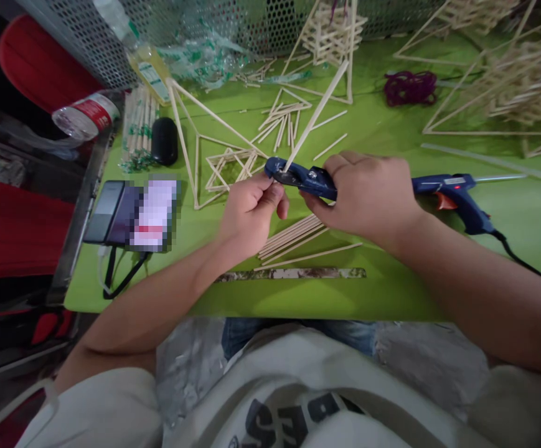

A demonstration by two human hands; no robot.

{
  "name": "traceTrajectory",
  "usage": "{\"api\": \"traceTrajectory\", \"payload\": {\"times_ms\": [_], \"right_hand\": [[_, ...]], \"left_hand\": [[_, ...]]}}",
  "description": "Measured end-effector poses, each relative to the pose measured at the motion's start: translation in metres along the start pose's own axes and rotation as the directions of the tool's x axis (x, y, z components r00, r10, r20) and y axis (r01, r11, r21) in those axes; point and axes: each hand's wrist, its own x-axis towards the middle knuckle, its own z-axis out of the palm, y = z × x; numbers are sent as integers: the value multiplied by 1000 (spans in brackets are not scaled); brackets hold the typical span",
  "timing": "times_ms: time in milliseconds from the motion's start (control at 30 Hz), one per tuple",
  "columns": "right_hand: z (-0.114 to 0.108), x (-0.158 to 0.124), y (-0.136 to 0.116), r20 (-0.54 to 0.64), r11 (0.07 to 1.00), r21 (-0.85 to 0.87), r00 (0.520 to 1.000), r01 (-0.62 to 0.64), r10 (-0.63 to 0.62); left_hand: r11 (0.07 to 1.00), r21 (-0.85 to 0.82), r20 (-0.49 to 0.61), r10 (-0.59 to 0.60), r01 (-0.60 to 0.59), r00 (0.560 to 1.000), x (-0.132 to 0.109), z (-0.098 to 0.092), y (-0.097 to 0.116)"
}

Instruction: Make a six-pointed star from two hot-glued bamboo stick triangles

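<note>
My right hand (368,186) is wrapped round a dark blue hand cutter (310,179) and points it to the left above the table. A long wooden stick (319,115) runs at a slant through the cutter's head, its far end raised. At that head my left hand (256,208) is closed in a pinch, thumb and forefinger at the near end of the stick; the fingertips partly hide what they grip. Below the hands lie several loose wooden sticks (293,236) side by side. Short cut pieces (279,127) are scattered behind the cutter.
A blue glue gun (457,190) with an orange trigger lies right of my right hand. Stick frames (198,162) stand at left and back. Purple cord (409,87), a bottle (149,68), a phone (155,211), a black case (164,141) and wrapped sticks (138,124) are on the green table (233,305).
</note>
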Motion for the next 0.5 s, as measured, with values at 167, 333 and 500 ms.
{"api": "traceTrajectory", "payload": {"times_ms": [167, 333, 500], "right_hand": [[0, 0, -2, 17, 1000, 28, 1000, -12, 12], [2, 0, -4, 36, 998, 53, 999, -40, 38], [3, 2, -4, 46, 996, 77, 998, -48, 45]], "left_hand": [[1000, 4, -2, -11, 11, 1000, 0, -2, 0], [1000, 25, -4, 13, -13, 1000, 0, -3, -4], [1000, 28, -15, 0, 0, 1000, 1, -3, -8]]}}
